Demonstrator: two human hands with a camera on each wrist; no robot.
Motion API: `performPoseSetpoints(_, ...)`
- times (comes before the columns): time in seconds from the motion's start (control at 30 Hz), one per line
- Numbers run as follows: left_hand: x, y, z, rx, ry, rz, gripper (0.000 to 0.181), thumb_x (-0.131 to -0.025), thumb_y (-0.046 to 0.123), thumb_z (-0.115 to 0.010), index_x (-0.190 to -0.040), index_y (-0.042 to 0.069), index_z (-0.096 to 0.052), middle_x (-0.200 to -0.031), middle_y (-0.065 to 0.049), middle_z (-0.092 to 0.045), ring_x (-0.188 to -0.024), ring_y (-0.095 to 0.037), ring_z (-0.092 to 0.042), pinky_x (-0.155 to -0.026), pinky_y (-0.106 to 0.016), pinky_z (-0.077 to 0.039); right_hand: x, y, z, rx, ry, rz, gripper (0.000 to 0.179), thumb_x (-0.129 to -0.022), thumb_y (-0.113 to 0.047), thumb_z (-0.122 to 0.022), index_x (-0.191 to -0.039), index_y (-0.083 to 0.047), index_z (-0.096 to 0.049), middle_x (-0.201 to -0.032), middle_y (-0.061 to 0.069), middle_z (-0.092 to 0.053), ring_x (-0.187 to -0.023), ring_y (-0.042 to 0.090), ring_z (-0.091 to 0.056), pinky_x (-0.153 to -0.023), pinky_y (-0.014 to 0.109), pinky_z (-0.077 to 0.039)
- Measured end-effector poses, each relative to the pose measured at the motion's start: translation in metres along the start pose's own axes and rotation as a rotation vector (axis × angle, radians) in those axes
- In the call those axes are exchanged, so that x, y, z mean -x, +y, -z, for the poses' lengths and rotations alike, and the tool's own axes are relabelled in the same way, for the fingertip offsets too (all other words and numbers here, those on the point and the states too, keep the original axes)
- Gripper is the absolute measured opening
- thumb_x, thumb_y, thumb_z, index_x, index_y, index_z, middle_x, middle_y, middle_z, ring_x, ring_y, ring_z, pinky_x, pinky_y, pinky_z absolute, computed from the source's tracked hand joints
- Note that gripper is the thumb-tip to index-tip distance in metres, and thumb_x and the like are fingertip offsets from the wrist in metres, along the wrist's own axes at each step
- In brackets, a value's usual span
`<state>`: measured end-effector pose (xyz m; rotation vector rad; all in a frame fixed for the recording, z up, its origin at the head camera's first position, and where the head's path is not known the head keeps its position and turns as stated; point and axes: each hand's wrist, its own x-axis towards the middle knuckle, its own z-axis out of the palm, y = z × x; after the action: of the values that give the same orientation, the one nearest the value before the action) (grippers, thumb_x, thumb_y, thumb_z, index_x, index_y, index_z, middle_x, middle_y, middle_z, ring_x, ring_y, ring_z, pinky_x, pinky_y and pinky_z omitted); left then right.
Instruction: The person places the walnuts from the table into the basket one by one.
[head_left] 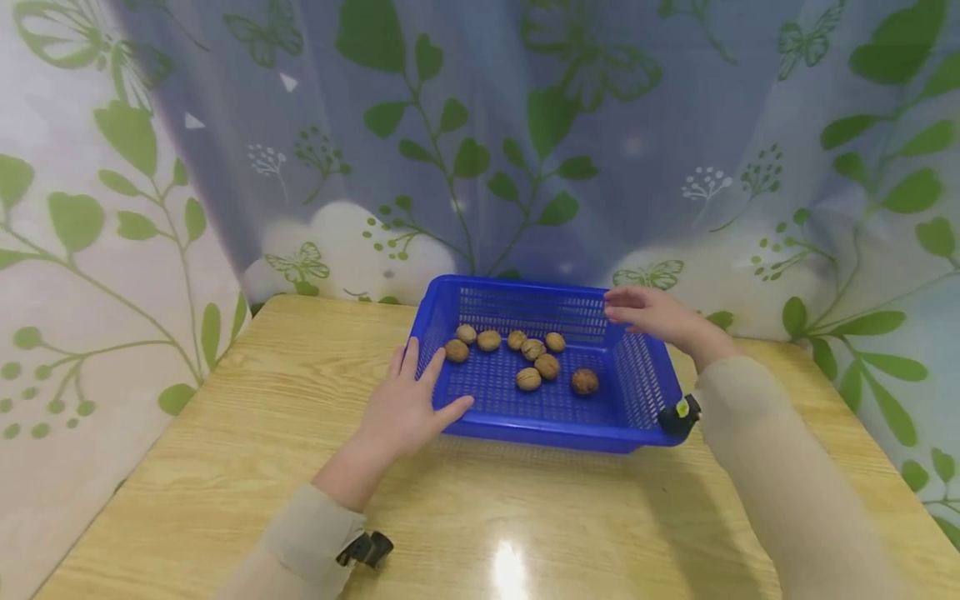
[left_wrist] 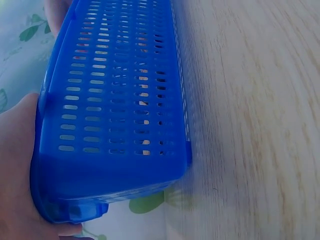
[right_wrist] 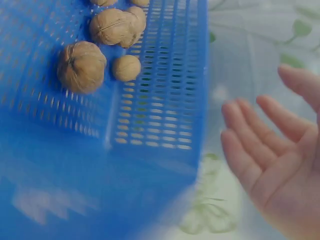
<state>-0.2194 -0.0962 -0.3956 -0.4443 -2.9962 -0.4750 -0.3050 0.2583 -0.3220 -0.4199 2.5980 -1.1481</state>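
Observation:
A blue plastic basket [head_left: 540, 431] with slotted walls stands on the wooden table. Several brown walnuts [head_left: 585, 382] lie loose on its floor, most toward the left and middle. My left hand [head_left: 405, 408] rests on the left end of the rim with fingers spread; the left wrist view shows that hand [left_wrist: 15, 165] against the basket's outer wall [left_wrist: 115, 175]. Over the back right corner hovers my right hand [head_left: 648, 317], its fingers loosely bent. In the right wrist view the right hand [right_wrist: 275, 155] is apart from the basket, palm showing, holding nothing.
Behind the table hangs a blue and white curtain [head_left: 480, 150] printed with green leaves and butterflies, close to the basket's back side. The wooden tabletop [head_left: 247, 417] extends to the left and in front. Each wrist carries a small black camera [head_left: 365, 550].

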Motion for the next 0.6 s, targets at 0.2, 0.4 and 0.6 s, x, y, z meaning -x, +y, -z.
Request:
performPoseSetpoints(0.2, -0.004, -0.004, 0.001, -0.008, 0.017, -0.003, 0.088, -0.085, 0.071, -0.037, -0.148, 0.011, -0.026, -0.151, -0.027, -0.011, -0.138, -0.041, -0.007, -0.106, -0.056, -0.021, 0.042, -0.002, -0.009, 0.297, -0.001, -0.002, 0.069, -0.097, -0.035, -0.050, -0.141, 0.012, -0.024, -0.140, 0.034, -0.030, -0.127, 0.050, -0.029, -0.100, 0.060, -0.028)
performPoseSetpoints(0.4, -0.006, -0.004, 0.005, -0.009, -0.023, 0.017, 0.090, -0.083, 0.075, -0.032, -0.149, 0.014, -0.024, -0.152, -0.025, -0.009, -0.139, -0.040, -0.003, -0.104, -0.062, -0.017, 0.072, 0.015, -0.030, 0.440, 0.031, -0.034, 0.087, -0.095, -0.046, -0.048, -0.141, 0.017, -0.011, -0.143, 0.040, -0.013, -0.129, 0.055, -0.014, -0.101, 0.064, -0.017)
performPoseSetpoints(0.6, -0.002, -0.007, 0.019, -0.081, -0.038, 0.019, 0.089, -0.083, 0.075, -0.033, -0.148, 0.015, -0.027, -0.152, -0.025, -0.011, -0.138, -0.042, -0.004, -0.104, -0.065, -0.005, 0.092, 0.013, -0.047, 0.538, 0.051, -0.125, 0.099, -0.090, -0.061, -0.042, -0.144, 0.011, -0.002, -0.147, 0.036, 0.000, -0.130, 0.057, -0.002, -0.093, 0.074, -0.009)
